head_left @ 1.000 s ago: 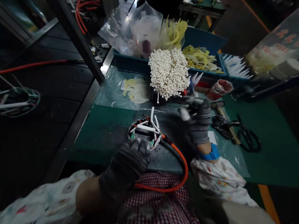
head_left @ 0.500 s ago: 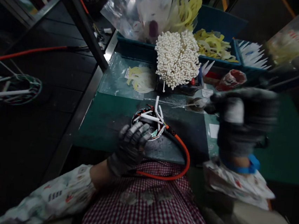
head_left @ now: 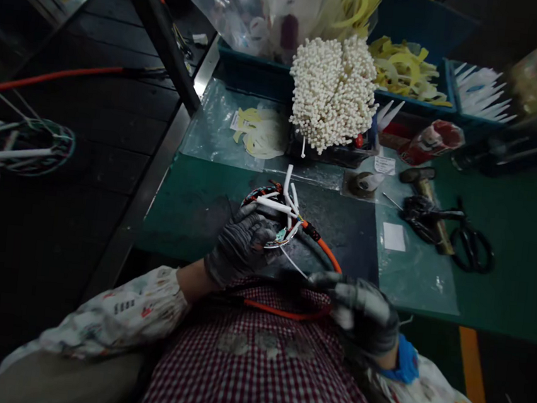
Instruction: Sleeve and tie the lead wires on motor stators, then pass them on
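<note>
The green worktop [head_left: 519,263] carries a dark mat [head_left: 351,228], with the wire ring [head_left: 274,206] at the mat's left part. The ring is a round bundle of thin wires, black, orange and white among them. Rigid-looking white tubes [head_left: 274,204] cross its upper and right portions at mixed angles; one projects beyond the far rim. An orange cable [head_left: 327,255] leaves the right side through a black sleeve [head_left: 311,231] and curves toward the checked apron [head_left: 261,378]. My left hand [head_left: 242,242] has a narrow grip on the ring's near-left rim. My right hand [head_left: 363,312] has a narrow grip holding a thin white strip [head_left: 293,264], which reaches the near rim.
</note>
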`<state>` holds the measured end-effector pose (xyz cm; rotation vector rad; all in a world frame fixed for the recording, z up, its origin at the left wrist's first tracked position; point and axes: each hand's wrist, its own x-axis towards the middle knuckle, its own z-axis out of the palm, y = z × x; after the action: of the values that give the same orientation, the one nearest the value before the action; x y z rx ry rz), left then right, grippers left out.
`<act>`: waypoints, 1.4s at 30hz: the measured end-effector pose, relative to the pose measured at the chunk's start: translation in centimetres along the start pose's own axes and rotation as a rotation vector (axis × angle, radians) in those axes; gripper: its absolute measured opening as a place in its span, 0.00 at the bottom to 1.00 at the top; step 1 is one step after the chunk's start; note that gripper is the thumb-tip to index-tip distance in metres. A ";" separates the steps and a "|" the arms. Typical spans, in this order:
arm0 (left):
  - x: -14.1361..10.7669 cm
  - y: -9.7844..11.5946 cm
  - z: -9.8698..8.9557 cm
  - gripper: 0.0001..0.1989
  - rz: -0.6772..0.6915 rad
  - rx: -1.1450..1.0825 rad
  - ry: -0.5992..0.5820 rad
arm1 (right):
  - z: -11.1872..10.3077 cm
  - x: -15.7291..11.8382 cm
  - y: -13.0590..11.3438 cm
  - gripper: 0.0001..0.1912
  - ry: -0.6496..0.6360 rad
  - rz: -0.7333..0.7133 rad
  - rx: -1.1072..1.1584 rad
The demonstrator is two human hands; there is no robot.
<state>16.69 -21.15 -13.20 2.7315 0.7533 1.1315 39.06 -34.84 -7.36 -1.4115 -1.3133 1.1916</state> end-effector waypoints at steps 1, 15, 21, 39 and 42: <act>0.0 -0.1 0.0 0.06 0.002 -0.005 -0.009 | 0.2 0.1 0.3 0.16 -0.026 0.005 -0.036; -0.1 -0.8 0.0 0.08 -0.041 -0.144 -0.064 | 2.0 11.2 -2.1 0.12 -0.182 -0.136 -0.812; -0.3 -1.0 0.0 0.12 -0.033 -0.186 -0.103 | 1.5 10.6 -1.7 0.13 -0.075 -0.102 -0.099; 0.0 -0.9 -0.2 0.09 -0.043 -0.146 -0.118 | 0.6 9.1 1.0 0.05 -0.117 -0.247 -0.143; 0.0 -0.6 -0.3 0.10 -0.065 -0.172 -0.149 | 0.4 8.1 2.6 0.09 -0.195 -0.252 -0.165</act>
<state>16.28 -20.62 -13.16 2.5937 0.6860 0.9214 39.16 -27.00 -10.71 -1.2204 -1.7045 1.0904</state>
